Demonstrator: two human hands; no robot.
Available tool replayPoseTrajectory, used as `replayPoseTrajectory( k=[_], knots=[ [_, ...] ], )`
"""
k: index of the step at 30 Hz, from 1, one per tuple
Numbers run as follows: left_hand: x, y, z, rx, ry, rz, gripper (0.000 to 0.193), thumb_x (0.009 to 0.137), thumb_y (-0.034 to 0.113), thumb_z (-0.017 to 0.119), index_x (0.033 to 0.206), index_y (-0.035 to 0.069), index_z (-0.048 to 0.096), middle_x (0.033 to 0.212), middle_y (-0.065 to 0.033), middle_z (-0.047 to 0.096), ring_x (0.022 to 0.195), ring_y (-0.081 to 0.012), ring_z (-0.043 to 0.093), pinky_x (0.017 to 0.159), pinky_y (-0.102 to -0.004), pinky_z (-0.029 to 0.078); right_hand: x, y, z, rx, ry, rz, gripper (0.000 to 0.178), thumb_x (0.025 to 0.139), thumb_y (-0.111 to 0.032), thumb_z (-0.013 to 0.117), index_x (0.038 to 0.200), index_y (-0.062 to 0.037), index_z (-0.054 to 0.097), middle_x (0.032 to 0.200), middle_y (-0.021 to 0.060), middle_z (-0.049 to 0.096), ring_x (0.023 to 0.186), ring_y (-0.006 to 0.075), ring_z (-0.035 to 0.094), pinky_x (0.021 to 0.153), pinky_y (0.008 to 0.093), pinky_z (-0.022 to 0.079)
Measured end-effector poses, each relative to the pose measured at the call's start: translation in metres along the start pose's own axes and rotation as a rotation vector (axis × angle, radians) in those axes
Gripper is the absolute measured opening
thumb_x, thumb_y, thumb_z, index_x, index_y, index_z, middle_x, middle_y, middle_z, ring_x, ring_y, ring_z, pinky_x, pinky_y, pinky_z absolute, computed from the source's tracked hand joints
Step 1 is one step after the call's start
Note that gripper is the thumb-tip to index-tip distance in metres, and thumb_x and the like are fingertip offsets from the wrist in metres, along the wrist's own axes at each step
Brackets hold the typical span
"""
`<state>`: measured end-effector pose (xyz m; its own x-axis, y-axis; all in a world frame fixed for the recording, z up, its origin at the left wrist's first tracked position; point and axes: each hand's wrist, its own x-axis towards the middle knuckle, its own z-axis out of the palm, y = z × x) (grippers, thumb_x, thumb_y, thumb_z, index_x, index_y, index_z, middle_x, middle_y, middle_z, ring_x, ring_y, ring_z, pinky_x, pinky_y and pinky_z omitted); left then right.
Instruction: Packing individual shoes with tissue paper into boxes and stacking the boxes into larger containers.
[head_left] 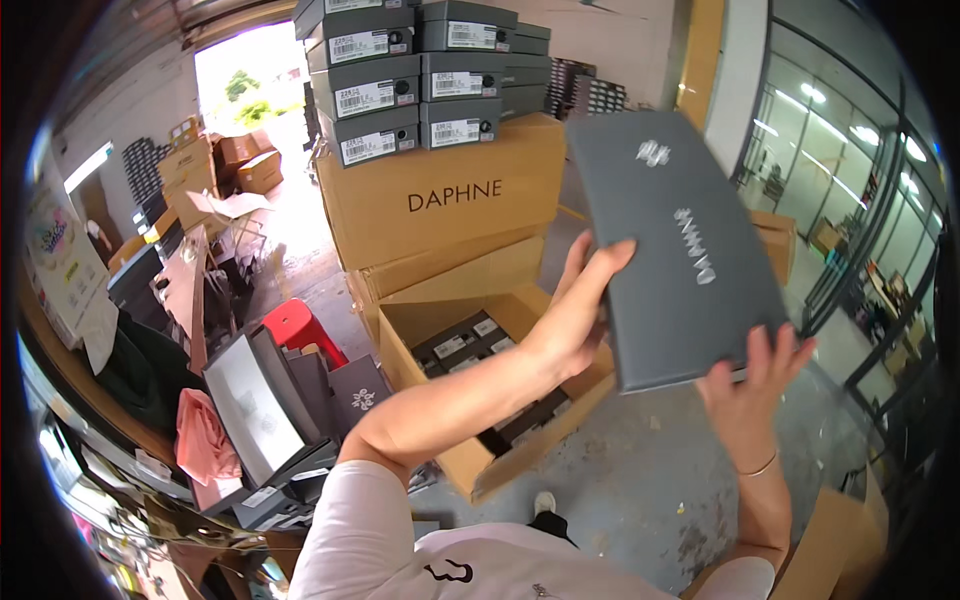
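A dark grey shoebox with pale print on its lid is held up in front of me, tilted, at the right of the view. My left hand grips its left long side, thumb on the lid's edge. Around the near end, my right hand has its fingers over the lid. Below my left forearm stands an open cardboard carton with several dark shoeboxes inside, their white labels facing up. The undersides of both hands are partly hidden by the held box.
Behind the open carton, a closed cardboard carton bears stacked grey shoeboxes. At left lie opened shoeboxes and lids, a red stool and pink cloth. Glass partitions line the right. Another carton stands at the lower right.
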<state>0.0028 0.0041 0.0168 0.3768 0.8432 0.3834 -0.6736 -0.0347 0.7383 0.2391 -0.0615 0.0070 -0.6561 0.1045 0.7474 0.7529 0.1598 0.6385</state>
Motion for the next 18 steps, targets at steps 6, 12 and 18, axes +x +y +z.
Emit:
replayPoseTrajectory(
  k=[6,12,18],
  knots=[
    [0.096,0.051,0.005,0.433,-0.19,0.387,0.091,0.086,0.033,0.069,0.147,0.004,0.01,0.134,-0.0121,0.043,0.118,-0.0185,0.047,0.097,-0.0345,0.041,0.093,0.11,0.12,0.107,0.36,0.346,0.106,0.06,-0.016,0.083,0.144,-0.0006,0.021,0.14,0.0173,0.032,0.133,0.0357,0.027,0.107,0.042,0.031],
    [0.076,-0.019,-0.086,1.467,-0.243,0.184,0.055,0.085,0.03,0.068,0.13,0.003,0.05,0.121,-0.0221,0.056,0.097,-0.0321,0.063,0.083,-0.0374,0.053,0.241,0.152,0.249,0.359,0.698,0.276,0.105,0.059,-0.018,0.086,0.146,-0.0087,0.027,0.138,0.0197,0.037,0.129,0.0355,0.033,0.106,0.041,0.032],
    [0.022,-0.058,-0.143,1.383,0.234,-0.087,0.049,0.085,0.025,0.07,0.123,-0.001,0.056,0.113,-0.0168,0.06,0.096,-0.0258,0.064,0.084,-0.0345,0.052,0.376,0.134,0.341,0.678,0.561,0.14,0.105,0.059,-0.017,0.081,0.147,-0.0098,0.025,0.135,0.0219,0.034,0.127,0.0402,0.032,0.107,0.0454,0.03]
  ],
)
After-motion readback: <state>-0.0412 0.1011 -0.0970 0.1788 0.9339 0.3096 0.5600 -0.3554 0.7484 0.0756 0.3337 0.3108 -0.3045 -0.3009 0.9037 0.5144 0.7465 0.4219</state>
